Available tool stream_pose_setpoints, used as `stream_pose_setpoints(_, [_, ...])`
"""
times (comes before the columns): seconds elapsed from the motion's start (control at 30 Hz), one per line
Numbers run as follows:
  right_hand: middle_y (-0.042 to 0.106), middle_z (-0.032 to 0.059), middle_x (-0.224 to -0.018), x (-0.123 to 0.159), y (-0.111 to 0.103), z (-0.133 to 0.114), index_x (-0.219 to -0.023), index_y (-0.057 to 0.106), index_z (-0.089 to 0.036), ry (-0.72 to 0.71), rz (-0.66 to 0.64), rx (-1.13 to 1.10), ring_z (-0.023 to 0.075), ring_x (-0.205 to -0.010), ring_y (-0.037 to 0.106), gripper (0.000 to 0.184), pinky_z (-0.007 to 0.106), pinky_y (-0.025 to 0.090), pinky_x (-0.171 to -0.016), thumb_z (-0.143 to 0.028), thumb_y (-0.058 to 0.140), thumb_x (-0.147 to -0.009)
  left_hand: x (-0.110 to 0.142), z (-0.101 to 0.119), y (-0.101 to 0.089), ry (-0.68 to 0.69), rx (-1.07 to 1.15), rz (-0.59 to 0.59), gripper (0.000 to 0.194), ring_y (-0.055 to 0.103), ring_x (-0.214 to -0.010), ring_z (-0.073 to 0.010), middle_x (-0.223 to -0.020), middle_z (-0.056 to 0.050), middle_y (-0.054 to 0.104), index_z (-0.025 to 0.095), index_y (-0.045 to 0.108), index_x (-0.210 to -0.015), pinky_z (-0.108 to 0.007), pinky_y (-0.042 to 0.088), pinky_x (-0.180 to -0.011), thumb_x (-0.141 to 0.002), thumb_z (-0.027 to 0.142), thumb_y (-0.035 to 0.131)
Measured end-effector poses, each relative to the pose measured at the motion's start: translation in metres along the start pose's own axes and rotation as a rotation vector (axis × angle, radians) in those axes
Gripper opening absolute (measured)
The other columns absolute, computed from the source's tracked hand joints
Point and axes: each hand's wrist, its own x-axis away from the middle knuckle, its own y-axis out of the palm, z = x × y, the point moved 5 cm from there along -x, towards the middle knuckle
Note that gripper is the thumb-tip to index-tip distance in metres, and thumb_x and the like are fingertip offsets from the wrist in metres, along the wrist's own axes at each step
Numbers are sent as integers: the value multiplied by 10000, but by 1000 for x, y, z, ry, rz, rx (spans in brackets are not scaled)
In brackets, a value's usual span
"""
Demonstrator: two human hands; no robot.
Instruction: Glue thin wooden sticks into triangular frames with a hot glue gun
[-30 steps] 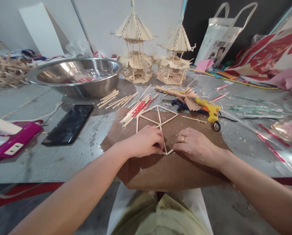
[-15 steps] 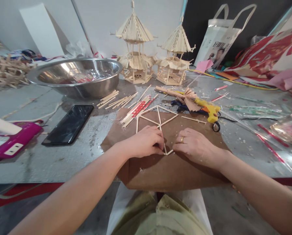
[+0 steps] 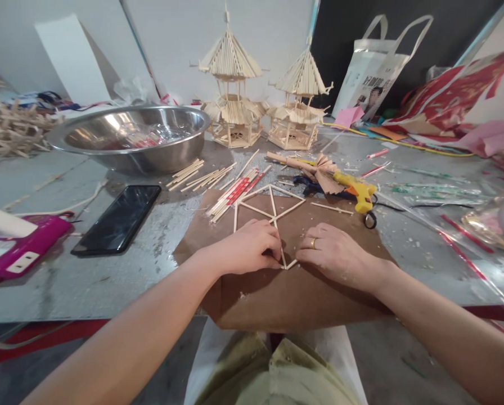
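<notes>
A frame of thin wooden sticks (image 3: 272, 201), with spokes meeting in the middle, lies flat on brown paper (image 3: 269, 301). My left hand (image 3: 256, 246) is closed over its lower left side, fingertips pressed down close to the bottom corner. On the other side my right hand (image 3: 334, 251), a ring on one finger, pinches a short stick (image 3: 292, 264) whose near end meets that corner. The rest of this stick is hidden under the fingers. Beyond the frame lie loose sticks (image 3: 220, 207), some in red and white wrappers.
Two stick-built pagodas (image 3: 230, 62) stand at the back beside a steel basin (image 3: 129, 154). A yellow glue gun (image 3: 359, 191) lies right of the frame. To the left are a black phone (image 3: 119, 219) and a magenta power strip (image 3: 35, 253). A white bag (image 3: 368, 73) stands back right.
The view has shifted slightly, so the table things sit a little lower. Both hands keep their places at the frame's bottom corner, with hardly any movement.
</notes>
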Motion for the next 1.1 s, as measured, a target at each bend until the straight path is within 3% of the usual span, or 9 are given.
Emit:
stream_pose_setpoints(0.2, [634, 41, -800, 4, -14, 11, -807, 614, -195, 60, 47, -156, 127, -755, 510, 190, 272, 346, -702, -195, 423, -800, 1, 2, -2, 0, 1, 12, 148, 460, -818, -144, -786, -4, 558, 204, 616, -679, -288, 283, -777, -686, 343, 565])
stream_pose_setpoints(0.27, [638, 52, -822, 9, -21, 31, -807, 618, -169, 163, 114, -190, 128, -767, 529, 219, 258, 369, -717, -189, 400, -807, 2, 3, -4, 1, 1, 25, 144, 461, -809, -142, -774, -4, 562, 203, 612, -688, -289, 285, -780, -697, 332, 550])
stream_pose_setpoints(0.33, [633, 56, -847, 18, -22, 61, -848, 610, -163, 408, 143, -91, 150, -804, 537, 218, 270, 384, -721, -233, 408, -805, 3, 3, -5, -3, -5, 39, 130, 462, -790, -139, -750, -2, 563, 196, 603, -686, -288, 290, -780, -708, 304, 533])
stream_pose_setpoints(0.4, [628, 59, -879, 26, -15, 85, -858, 602, -167, 603, 62, 32, 167, -802, 551, 219, 281, 392, -685, -217, 397, -801, 3, 3, -6, -8, -15, 54, 118, 459, -771, -137, -729, -2, 564, 187, 591, -676, -288, 297, -776, -713, 269, 515])
stream_pose_setpoints(0.5, [617, 96, -830, 32, 1, 103, -853, 594, -144, 721, -127, 174, 187, -759, 561, 205, 282, 386, -613, -180, 407, -776, 4, 2, -7, -7, -29, 69, 105, 454, -756, -135, -722, -2, 567, 181, 581, -668, -288, 305, -771, -708, 226, 495])
stream_pose_setpoints(0.6, [603, 115, -792, 32, 8, 104, -801, 594, -142, 734, -230, 260, 204, -724, 559, 192, 284, 364, -549, -163, 408, -759, 4, 2, -8, -8, -36, 81, 101, 454, -760, -133, -733, -1, 570, 180, 577, -674, -290, 309, -773, -704, 208, 485])
stream_pose_setpoints(0.77, [611, 106, -814, 28, 3, 101, -811, 601, -158, 690, -261, 218, 215, -755, 555, 219, 280, 345, -543, -131, 401, -724, 4, 3, -13, -9, -35, 143, 111, 470, -765, -128, -743, -10, 569, 174, 583, -701, -291, 315, -805, -711, 216, 481])
stream_pose_setpoints(0.87, [617, 73, -807, 27, -7, 101, -839, 594, -180, 698, -158, 95, 202, -752, 548, 224, 269, 349, -553, -162, 409, -713, 3, 2, -17, -31, -16, 223, 130, 481, -779, -134, -741, -16, 573, 170, 588, -732, -293, 331, -810, -722, 237, 477])
stream_pose_setpoints(1.1, [592, 11, -716, 7, -23, 93, -847, 567, -169, 699, 364, -557, 107, -581, 506, 191, 224, 390, -535, -235, 477, -692, 1, -6, -34, -268, 157, 487, 251, 526, -715, -129, -827, -47, 594, 153, 602, -901, -261, 410, -670, -741, 294, 470])
